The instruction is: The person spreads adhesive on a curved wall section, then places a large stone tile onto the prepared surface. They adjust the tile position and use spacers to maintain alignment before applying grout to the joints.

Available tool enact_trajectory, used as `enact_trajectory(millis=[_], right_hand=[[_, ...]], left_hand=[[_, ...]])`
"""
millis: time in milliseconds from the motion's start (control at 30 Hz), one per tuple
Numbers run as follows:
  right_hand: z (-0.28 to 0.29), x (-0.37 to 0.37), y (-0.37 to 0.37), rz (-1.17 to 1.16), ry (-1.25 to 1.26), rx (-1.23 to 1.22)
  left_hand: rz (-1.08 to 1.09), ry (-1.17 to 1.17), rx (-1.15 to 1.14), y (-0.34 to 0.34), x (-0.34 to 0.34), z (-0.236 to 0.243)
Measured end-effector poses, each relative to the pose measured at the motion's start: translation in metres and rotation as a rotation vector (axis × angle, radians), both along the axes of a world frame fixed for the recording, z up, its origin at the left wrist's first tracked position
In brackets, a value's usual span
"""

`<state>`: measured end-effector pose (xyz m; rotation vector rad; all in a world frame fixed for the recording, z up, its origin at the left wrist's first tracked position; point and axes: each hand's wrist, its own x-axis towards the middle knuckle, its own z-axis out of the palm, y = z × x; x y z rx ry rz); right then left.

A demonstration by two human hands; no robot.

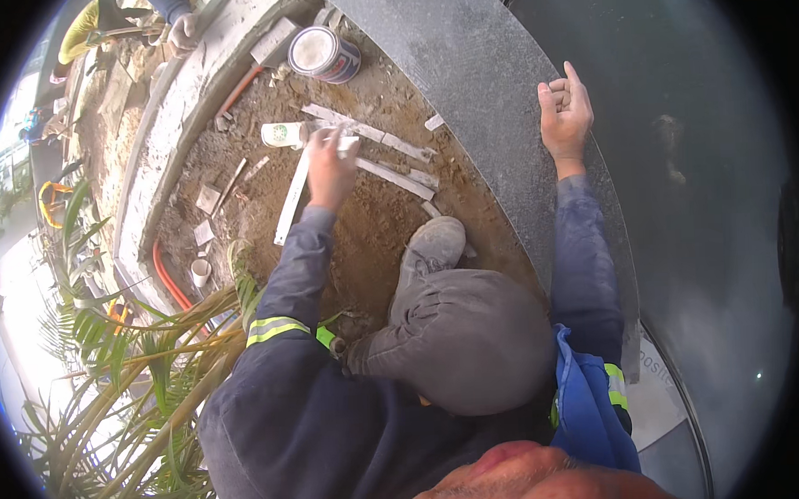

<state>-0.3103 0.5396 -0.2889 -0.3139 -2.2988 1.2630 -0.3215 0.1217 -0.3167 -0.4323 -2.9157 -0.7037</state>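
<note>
My left hand [331, 168] is over the dirt with fingers closed at a small white object I cannot make out, beside a white paper cup [281, 135] lying on its side with a green printed mark. A long white strip [289, 205] runs down from under that hand; other thin pale strips [393, 179] lie to its right. My right hand [566, 116] is palm up at the outer edge of the grey stone ledge [446, 72], index finger raised and others loosely bent, holding nothing visible. My bent knee and boot [439, 244] are below.
A paint can [324, 63] stands near the ledge. A curved concrete kerb [170, 112], orange pipe [170, 275], small cup [200, 272] and palm fronds [166, 381] are leftward. A co-worker's gloved hand [181, 35] is at top left. A dark reflective surface [688, 195] lies right of the ledge.
</note>
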Motion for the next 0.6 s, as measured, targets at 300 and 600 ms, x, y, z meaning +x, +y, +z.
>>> enact_trajectory(millis=[300, 600], right_hand=[[0.009, 0.002, -0.006, 0.004, -0.072, 0.006], [0.001, 0.002, -0.003, -0.008, -0.051, 0.006]], left_hand=[[-0.134, -0.220, 0.510, 0.138, 0.006, -0.041], [-0.185, -0.126, 0.499, 0.137, 0.004, -0.067]])
